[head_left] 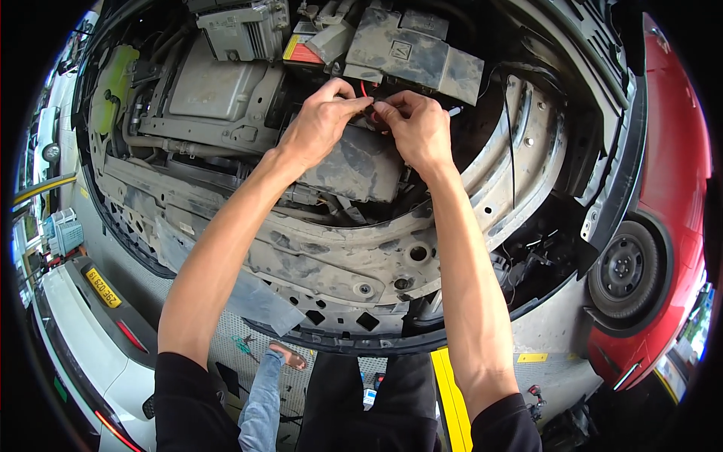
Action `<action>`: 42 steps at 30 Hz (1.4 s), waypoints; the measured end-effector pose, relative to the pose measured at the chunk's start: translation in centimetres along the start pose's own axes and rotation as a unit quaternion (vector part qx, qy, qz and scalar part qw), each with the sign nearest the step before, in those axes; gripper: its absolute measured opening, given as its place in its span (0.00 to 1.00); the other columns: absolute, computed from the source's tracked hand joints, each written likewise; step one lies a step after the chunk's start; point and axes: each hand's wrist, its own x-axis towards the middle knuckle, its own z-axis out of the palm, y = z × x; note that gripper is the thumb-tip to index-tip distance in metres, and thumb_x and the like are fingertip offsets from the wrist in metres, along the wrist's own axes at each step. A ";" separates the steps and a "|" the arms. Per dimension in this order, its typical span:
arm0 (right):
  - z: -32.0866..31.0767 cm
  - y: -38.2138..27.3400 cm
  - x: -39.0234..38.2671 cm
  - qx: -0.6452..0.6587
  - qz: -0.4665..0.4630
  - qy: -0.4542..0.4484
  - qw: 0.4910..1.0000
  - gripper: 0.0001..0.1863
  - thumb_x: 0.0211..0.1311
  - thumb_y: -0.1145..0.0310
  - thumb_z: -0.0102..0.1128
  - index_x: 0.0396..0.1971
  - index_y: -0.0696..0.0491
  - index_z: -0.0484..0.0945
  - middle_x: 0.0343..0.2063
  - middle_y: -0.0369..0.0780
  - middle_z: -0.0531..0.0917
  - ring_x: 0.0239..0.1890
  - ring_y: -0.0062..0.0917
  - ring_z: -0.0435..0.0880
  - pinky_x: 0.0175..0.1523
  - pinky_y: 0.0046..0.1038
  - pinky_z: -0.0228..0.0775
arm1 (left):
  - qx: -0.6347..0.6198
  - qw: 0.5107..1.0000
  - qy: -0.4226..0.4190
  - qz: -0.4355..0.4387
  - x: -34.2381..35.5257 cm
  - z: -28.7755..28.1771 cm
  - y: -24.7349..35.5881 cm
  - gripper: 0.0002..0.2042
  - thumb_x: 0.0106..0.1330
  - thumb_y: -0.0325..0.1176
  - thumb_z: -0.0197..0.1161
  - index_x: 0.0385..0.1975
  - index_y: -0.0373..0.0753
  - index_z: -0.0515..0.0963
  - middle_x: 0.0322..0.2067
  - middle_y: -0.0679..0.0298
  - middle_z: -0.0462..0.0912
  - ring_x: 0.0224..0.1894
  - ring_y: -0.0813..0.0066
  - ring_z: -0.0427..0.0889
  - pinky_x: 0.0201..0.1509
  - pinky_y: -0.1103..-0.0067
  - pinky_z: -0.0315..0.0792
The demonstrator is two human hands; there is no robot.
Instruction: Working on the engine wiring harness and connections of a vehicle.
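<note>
Both my hands meet over the dusty engine bay of a car, fingertips almost touching. My left hand (322, 120) is closed in a pinch at a thin red wire (364, 88), which runs up from the fingertips. Thumb and index finger of my right hand (420, 129) are pressed together just beside it. What lies between those fingers is too small and covered to make out. Above the hands is a dusty black box cover (399, 51); a second black cover (354, 167) sits below them, partly behind my left wrist.
A battery (301, 51) with a red and yellow label and a metal module (239, 32) stand at the upper left. The car's front crossmember (324, 264) runs under my forearms. A red car (670, 196) and a white car (90, 354) flank the bay. Another person's leg (262, 395) shows below.
</note>
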 end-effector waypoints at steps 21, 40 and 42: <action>-1.1 -0.1 -0.8 -0.007 0.006 -0.025 1.000 0.11 0.58 0.72 0.59 0.39 0.60 0.79 0.33 0.48 0.86 0.38 0.35 0.87 0.45 0.31 0.75 | 0.100 0.990 -0.095 0.001 1.6 -0.9 0.7 0.07 0.59 0.29 0.65 0.37 0.39 0.85 0.30 0.51 0.84 0.34 0.53 0.84 0.39 0.67 0.78; -0.2 0.1 -0.9 -0.088 -0.060 -0.030 0.994 0.10 0.61 0.75 0.55 0.42 0.60 0.76 0.36 0.49 0.86 0.42 0.39 0.86 0.49 0.32 0.73 | 0.050 0.995 -0.077 -0.043 1.5 0.1 0.5 0.06 0.58 0.26 0.65 0.34 0.35 0.83 0.31 0.50 0.84 0.36 0.51 0.82 0.41 0.67 0.76; -0.5 0.1 -0.9 -0.076 -0.044 -0.032 0.996 0.10 0.61 0.75 0.55 0.42 0.60 0.76 0.36 0.48 0.86 0.42 0.39 0.86 0.49 0.32 0.73 | 0.038 0.996 -0.073 -0.041 1.3 -0.1 0.3 0.06 0.58 0.25 0.65 0.34 0.34 0.83 0.31 0.50 0.84 0.36 0.51 0.82 0.41 0.67 0.76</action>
